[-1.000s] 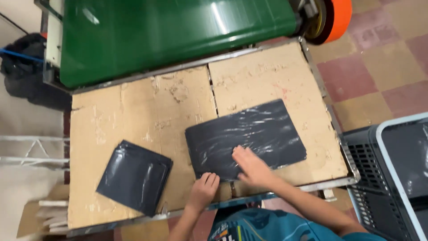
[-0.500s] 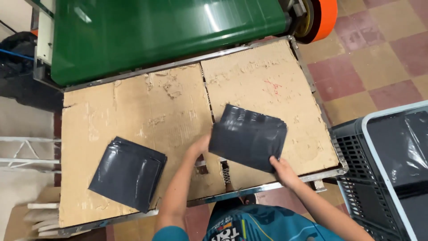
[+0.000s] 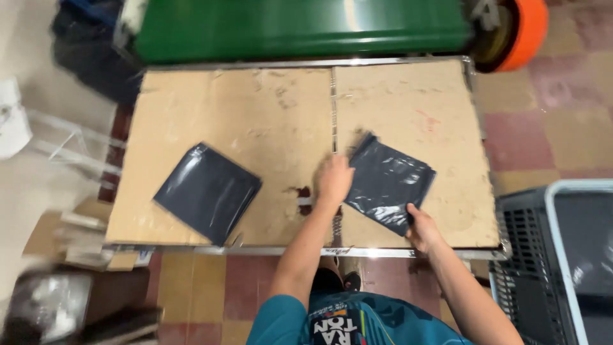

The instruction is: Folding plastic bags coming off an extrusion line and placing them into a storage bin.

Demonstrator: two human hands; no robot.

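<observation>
A dark grey plastic mailer bag [image 3: 389, 182], folded into a rough square, lies on the right half of the cardboard-covered table [image 3: 255, 115]. My left hand [image 3: 335, 180] presses on its left edge. My right hand [image 3: 421, 229] grips its near corner. A second folded dark grey bag [image 3: 207, 191] lies flat on the left half of the table, apart from both hands.
A green conveyor machine [image 3: 300, 25] with an orange roller end [image 3: 527, 32] stands behind the table. A dark crate with a pale blue rim [image 3: 555, 268] stands at the right on the tiled floor. Cardboard scraps [image 3: 76, 236] lie at the left.
The large flat bag on the right has been folded down into a smaller square. My left hand moved up onto its left edge and my right hand onto its near corner. The view shifted.
</observation>
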